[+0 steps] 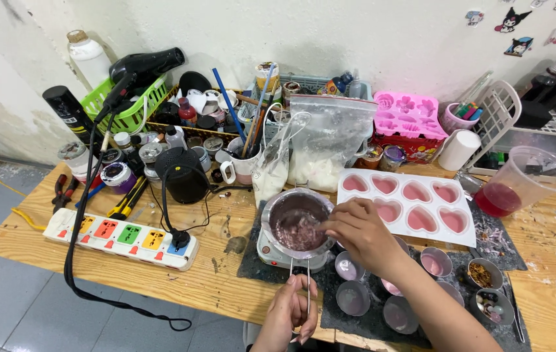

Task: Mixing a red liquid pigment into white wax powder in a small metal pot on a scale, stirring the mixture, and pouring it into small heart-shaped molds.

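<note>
A multi-socket power strip [121, 238] lies at the left of the wooden surface [226, 280]. The left hand [289, 314] is clamped on the wire handle [299, 280] of the metal melting pot [297, 223], which sits on a small heater [284, 254]. The right hand [361, 233], fingers pinched, reaches over the pot's rim. A white heart mould tray [408, 203] lies just right.

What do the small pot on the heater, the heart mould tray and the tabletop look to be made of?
The pot, whose handle the left hand holds, looks like bare metal: grey, shiny rim, thin wire handle. The heart mould tray seems to be soft white silicone or plastic, matte with rounded cavities; which one is unclear. The tabletop looks like unfinished plywood, with visible grain and stains.
</note>
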